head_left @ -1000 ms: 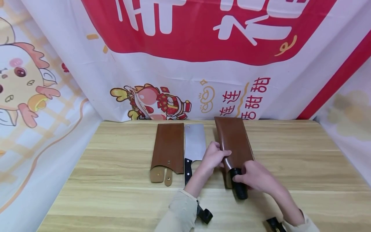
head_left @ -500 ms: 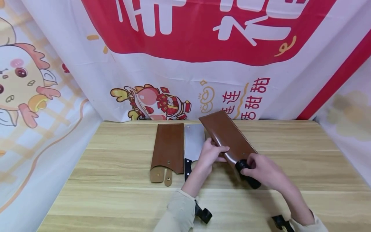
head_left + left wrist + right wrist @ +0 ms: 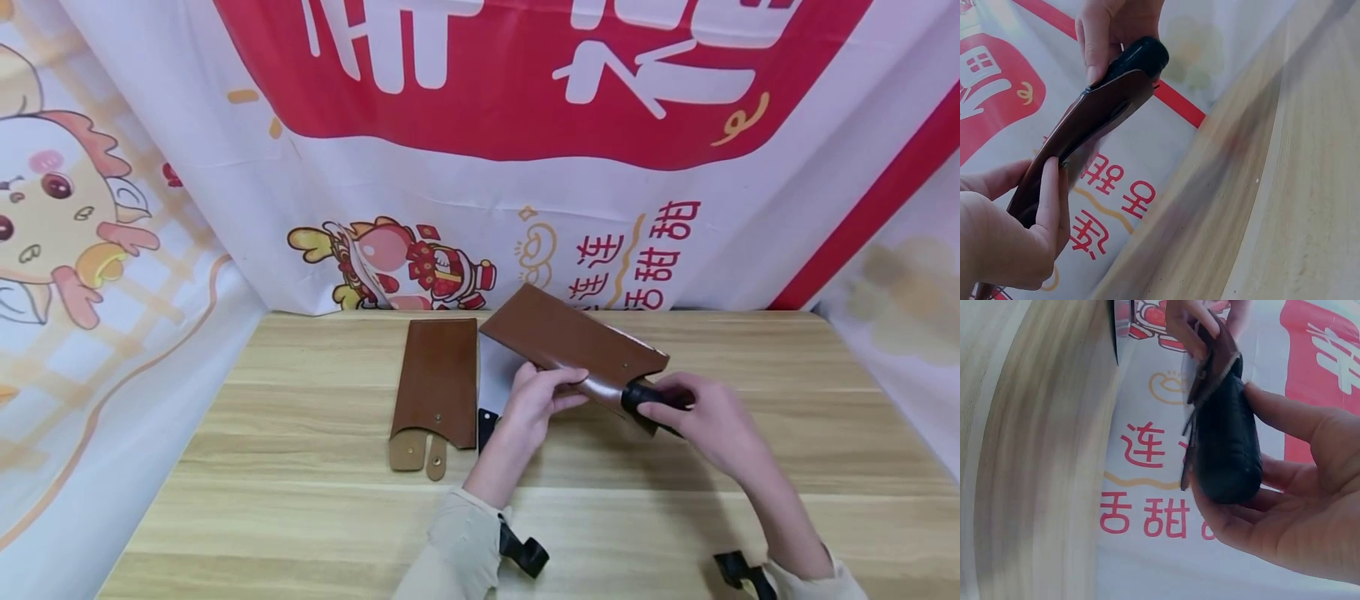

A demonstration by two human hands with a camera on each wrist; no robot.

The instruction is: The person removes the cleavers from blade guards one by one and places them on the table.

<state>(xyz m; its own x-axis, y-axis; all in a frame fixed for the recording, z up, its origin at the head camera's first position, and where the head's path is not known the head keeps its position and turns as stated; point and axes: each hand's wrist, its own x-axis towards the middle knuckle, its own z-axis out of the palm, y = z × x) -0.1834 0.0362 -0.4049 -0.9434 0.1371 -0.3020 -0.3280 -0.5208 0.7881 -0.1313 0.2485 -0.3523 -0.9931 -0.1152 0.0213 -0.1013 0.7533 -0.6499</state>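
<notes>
A brown leather knife sheath is held up aslant, with a black knife handle sticking out of its mouth at the right; the blade is hidden inside. My left hand pinches the sheath along its lower edge, thumb on top and fingers beneath. In the right wrist view the thumb and fingers of my right hand curl round the rounded handle. The left wrist view shows the sheath edge-on, its mouth gaping slightly beside the handle. Underneath, a cleaver lies on the table, partly covered by sheath and left hand.
A second brown sheath lies left of the cleaver, its two tan straps unfastened toward the front. The wooden table ends at the back against a white and red printed cloth. Black camera mounts sit on both wrists.
The held sheath has swung counterclockwise: its far end moved left over the cleaver, while the handle end moved right and away from me. Both hands keep their hold.
</notes>
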